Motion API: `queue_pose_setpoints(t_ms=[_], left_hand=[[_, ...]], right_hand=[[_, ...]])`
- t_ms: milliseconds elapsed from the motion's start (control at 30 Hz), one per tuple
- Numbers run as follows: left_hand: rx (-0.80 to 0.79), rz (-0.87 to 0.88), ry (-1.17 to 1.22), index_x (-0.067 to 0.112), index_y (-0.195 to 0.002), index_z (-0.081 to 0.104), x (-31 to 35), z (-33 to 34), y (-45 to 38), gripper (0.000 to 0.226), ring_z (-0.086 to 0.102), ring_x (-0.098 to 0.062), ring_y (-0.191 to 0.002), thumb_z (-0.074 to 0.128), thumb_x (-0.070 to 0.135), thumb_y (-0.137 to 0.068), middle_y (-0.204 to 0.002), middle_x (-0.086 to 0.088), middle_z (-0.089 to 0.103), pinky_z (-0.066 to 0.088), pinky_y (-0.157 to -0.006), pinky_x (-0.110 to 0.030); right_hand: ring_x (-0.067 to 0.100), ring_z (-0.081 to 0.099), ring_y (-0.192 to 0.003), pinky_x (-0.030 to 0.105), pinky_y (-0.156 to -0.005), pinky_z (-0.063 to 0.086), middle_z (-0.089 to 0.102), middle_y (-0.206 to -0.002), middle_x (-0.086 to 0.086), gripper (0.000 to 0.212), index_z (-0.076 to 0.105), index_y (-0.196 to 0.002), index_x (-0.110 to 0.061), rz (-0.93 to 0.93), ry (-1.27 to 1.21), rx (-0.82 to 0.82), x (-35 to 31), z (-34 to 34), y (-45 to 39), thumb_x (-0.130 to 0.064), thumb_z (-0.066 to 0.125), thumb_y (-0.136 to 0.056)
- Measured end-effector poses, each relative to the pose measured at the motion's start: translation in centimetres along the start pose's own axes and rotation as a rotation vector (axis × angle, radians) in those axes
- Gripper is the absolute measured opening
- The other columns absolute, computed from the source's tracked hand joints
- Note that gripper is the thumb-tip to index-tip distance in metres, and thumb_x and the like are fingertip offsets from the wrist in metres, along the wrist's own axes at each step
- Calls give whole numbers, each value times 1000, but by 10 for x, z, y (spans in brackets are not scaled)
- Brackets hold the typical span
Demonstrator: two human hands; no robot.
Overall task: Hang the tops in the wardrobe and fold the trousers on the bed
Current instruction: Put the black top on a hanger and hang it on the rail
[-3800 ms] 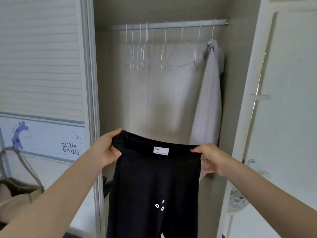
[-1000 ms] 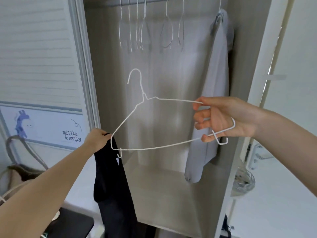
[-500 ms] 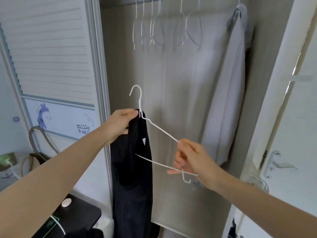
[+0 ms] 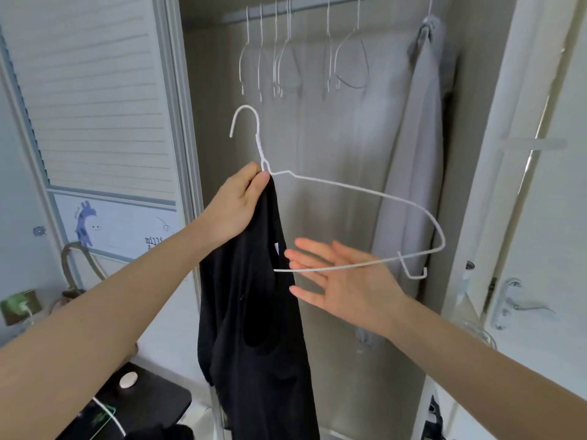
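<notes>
Here, the left hand (image 4: 236,206) pinches together the neck of a thin white wire hanger (image 4: 355,188) and the bunched collar of a black cotton top (image 4: 254,312), so both stay up in front of the open wardrobe. The top hangs limp toward six o'clock, one end of the hanger apparently already inside it. The right hand (image 4: 346,277), fingers spread and grasping nothing, lies behind the hanger's lower bar, at four o'clock from the left, seemingly ready to pull the fabric across. At twelve o'clock spare wire hangers (image 4: 286,58) hang empty; at two o'clock hangs a pale grey garment (image 4: 416,160).
</notes>
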State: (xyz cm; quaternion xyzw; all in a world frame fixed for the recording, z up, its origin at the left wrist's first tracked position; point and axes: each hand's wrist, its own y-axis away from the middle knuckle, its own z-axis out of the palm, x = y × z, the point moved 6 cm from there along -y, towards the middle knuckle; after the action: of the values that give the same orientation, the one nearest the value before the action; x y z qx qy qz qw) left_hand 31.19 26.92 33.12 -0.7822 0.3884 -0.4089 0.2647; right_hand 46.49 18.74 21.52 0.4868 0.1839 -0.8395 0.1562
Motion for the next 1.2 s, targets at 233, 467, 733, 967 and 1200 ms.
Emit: queue_pose_setpoints(t_ms=[233, 467, 733, 967, 1200], left_hand=[[-55, 16, -70, 21, -78, 38, 18, 11, 2, 27, 35, -7, -63, 36, 24, -106, -70, 5, 39, 32, -62, -21], [96, -13, -207, 17, -89, 46, 8, -17, 0, 20, 45, -23, -81, 36, 24, -104, -79, 3, 47, 39, -83, -47], [15, -88, -513, 27, -90, 42, -52, -46, 34, 19, 36, -23, -91, 31, 36, -103, -89, 1, 50, 24, -81, -41], [-65, 70, -536, 27, -90, 43, -8, -2, 37, 27, 38, -19, -85, 25, 45, -100, -80, 7, 45, 29, -78, -40], [-125, -55, -323, 23, -86, 44, -41, -17, 45, 41, 47, -16, -75, 41, 64, -85, -78, -2, 51, 34, -64, -29]], right_hand=[[17, 39, -132, 36, -104, 32, 49, -139, -17, 36, 51, -132, -46, 225, 588, 156, 42, -14, -10, -40, 44, -97], [30, 32, -120, 42, -98, 26, 41, -131, -4, 46, 40, -137, -32, 388, 1944, 14, 67, -38, 15, -44, 45, -93], [18, 50, -93, 33, -84, 38, 53, -101, -5, 14, 53, -107, -23, -70, 1876, 296, -39, -55, 34, -32, 48, -98], [4, 46, -63, 20, -58, 38, 52, -73, -8, 18, 47, -82, -26, -278, 1301, 519, -61, -17, 1, -21, 41, -98], [16, 45, -67, 31, -65, 33, 47, -65, 3, 14, 52, -70, -2, -438, 936, 726, -99, -16, 8, -11, 45, -78]])
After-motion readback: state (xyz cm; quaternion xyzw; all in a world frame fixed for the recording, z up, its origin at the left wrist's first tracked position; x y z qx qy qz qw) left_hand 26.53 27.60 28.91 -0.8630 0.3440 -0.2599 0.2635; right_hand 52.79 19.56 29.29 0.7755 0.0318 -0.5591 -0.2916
